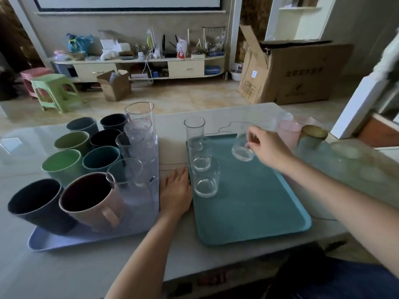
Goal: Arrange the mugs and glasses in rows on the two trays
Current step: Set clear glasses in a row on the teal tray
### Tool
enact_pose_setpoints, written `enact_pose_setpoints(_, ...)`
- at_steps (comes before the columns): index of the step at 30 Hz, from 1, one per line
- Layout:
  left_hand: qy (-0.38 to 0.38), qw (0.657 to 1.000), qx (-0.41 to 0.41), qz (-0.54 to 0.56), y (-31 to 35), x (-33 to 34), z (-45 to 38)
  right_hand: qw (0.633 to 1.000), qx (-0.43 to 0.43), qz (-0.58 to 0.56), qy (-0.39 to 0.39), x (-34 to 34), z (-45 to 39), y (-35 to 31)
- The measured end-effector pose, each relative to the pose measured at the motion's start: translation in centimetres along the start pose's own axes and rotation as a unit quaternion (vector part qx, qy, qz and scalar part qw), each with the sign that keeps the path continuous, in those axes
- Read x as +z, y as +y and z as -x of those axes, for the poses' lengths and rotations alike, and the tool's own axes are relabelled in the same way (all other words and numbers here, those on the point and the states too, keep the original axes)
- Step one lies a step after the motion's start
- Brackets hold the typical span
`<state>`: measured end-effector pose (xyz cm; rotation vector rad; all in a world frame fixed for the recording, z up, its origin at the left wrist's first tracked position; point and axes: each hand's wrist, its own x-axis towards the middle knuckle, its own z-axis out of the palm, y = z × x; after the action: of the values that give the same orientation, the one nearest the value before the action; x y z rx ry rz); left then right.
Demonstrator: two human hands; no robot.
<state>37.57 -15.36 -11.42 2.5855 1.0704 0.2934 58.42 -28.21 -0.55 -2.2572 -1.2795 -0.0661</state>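
Observation:
A lavender tray [64, 241] on the left carries two rows of coloured mugs [62, 166] and a row of tall clear glasses [140, 130]. To its right lies a teal tray [254, 208] with three clear glasses [205, 182] lined along its left edge. My right hand [265, 147] grips a small clear glass [243, 147] by its rim, tilted, just above the far part of the teal tray. On the table between the two trays, my left hand [176, 190] rests flat with straight fingers, touching the teal tray's left edge.
A pink cup [288, 131] and a gold-rimmed cup [313, 133] stand on the table right of the teal tray. More clear glasses [349, 154] sit at the far right. Beyond the table are plastic stools [54, 89] and cardboard boxes [298, 74].

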Motion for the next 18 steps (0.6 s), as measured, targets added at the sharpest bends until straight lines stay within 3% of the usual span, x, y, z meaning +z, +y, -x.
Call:
enact_pose_setpoints(8,-0.023,0.999,0.031,-0.024,0.1,-0.1,4.8,0.988,-0.056,0.017,-0.141,-1.6,12.1,-6.5)
enact_pose_setpoints(18,-0.005,0.999,0.031,0.010,-0.2,0.0,5.0,0.968,-0.129,0.038,-0.211,2.8,14.3,-8.7)
